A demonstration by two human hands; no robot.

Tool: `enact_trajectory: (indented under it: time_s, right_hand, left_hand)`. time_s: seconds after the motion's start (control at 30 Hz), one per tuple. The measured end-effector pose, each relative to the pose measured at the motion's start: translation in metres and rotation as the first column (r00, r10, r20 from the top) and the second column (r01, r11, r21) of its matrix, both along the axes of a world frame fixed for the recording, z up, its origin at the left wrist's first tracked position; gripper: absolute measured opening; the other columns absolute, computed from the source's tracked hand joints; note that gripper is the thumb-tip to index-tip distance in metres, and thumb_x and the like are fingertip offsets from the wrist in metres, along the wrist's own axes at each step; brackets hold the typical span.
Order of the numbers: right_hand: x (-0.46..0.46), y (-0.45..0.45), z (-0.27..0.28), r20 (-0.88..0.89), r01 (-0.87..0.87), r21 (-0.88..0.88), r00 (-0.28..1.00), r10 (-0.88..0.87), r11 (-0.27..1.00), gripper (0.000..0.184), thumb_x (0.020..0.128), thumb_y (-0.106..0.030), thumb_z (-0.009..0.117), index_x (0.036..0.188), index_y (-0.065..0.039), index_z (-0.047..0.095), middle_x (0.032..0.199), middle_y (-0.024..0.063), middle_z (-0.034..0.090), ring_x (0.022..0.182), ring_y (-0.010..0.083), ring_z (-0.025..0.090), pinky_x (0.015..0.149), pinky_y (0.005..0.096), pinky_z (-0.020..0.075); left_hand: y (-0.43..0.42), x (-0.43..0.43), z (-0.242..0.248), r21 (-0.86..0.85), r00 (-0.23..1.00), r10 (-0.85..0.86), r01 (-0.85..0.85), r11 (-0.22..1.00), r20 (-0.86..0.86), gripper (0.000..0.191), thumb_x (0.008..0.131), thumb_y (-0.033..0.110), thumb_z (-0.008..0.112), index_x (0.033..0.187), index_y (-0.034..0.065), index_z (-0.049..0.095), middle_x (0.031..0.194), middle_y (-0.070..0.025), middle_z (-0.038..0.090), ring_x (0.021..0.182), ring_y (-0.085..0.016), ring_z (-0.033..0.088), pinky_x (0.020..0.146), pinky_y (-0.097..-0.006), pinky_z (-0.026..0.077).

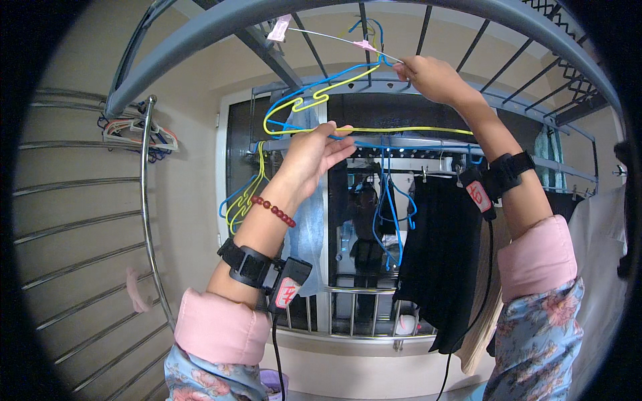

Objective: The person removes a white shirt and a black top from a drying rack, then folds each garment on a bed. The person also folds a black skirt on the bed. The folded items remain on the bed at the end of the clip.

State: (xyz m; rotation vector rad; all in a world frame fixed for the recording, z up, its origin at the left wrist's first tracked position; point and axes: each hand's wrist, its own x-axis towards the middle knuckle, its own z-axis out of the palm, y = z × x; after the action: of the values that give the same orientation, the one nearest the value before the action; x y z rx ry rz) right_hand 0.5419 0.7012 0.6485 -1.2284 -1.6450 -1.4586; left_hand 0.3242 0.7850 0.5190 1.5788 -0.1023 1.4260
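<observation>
My left hand [317,158] is raised at the lower bar of a yellow clothes hanger [411,129], with the bar between thumb and index finger. Its other fingers are loosely extended. A blue hanger [316,82] overlaps the yellow one, and both hooks are up at the bars of the overhead rack. Higher and to the right, my right hand [431,77] pinches the end of a thin metal rod of a clip hanger. Two pink clips sit on that rod, one [365,45] near its middle and one [279,28] at the far end.
A grey metal rack [200,45] curves overhead. Blue hangers [393,215], yellow hangers [248,200] and black clothing [439,260] hang ahead. Steel bars [80,220] line the left wall, holding several hangers [140,135]. A window [351,225] stands behind. Black cables hang from both forearm straps.
</observation>
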Motion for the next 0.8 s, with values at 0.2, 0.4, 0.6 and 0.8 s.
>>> enact_trajectory:
  time_s: [0.2, 0.4, 0.6, 0.8]
  right_hand:
    - [-0.001, -0.006, 0.011, -0.002, 0.126, 0.202, 0.992, -0.128, 0.971, 0.041, 0.100, -0.037, 0.039, 0.092, -0.006, 0.064, 0.077, 0.0165, 0.065, 0.078, 0.0351, 0.064, 0.068, 0.0468, 0.0486]
    - [0.003, -0.012, 0.020, -0.047, 0.122, 0.296, 0.993, -0.113, 0.947, 0.036, 0.098, -0.034, 0.041, 0.094, -0.006, 0.064, 0.082, 0.0187, 0.067, 0.079, 0.0363, 0.065, 0.070, 0.0479, 0.0505]
    - [0.023, -0.020, -0.016, -0.080, 0.149, 0.296, 0.988, -0.131, 0.943, 0.025, 0.094, -0.024, 0.048, 0.095, -0.008, 0.066, 0.080, 0.0190, 0.067, 0.076, 0.0348, 0.067, 0.068, 0.0465, 0.0527]
    - [0.032, -0.018, -0.056, 0.036, 0.197, 0.390, 0.973, -0.229, 0.900, 0.018, 0.092, -0.020, 0.052, 0.085, -0.006, 0.060, 0.065, 0.0159, 0.064, 0.063, 0.0311, 0.065, 0.056, 0.0407, 0.0497]
  left_hand:
    - [-0.010, 0.003, -0.002, 0.053, 0.999, 0.047, -0.046, 0.998, -0.023, 0.037, 0.097, 0.022, 0.051, 0.118, -0.0084, 0.046, 0.123, -0.0200, 0.053, 0.115, -0.028, 0.055, 0.097, -0.0355, 0.050]
    - [-0.023, 0.000, -0.010, 0.076, 0.996, 0.056, -0.050, 0.996, -0.072, 0.043, 0.097, 0.025, 0.052, 0.120, -0.0104, 0.045, 0.130, -0.0231, 0.050, 0.117, -0.030, 0.054, 0.097, -0.0357, 0.050]
    - [-0.021, -0.007, -0.030, 0.082, 0.987, 0.074, -0.062, 0.995, -0.145, 0.043, 0.097, 0.025, 0.052, 0.124, -0.0082, 0.045, 0.132, -0.0231, 0.048, 0.116, -0.027, 0.055, 0.095, -0.0349, 0.050]
    - [-0.017, -0.005, -0.045, 0.099, 0.973, 0.086, -0.066, 0.993, -0.214, 0.072, 0.090, 0.043, 0.060, 0.134, -0.0075, 0.035, 0.139, -0.0265, 0.039, 0.122, -0.028, 0.049, 0.100, -0.0381, 0.045]
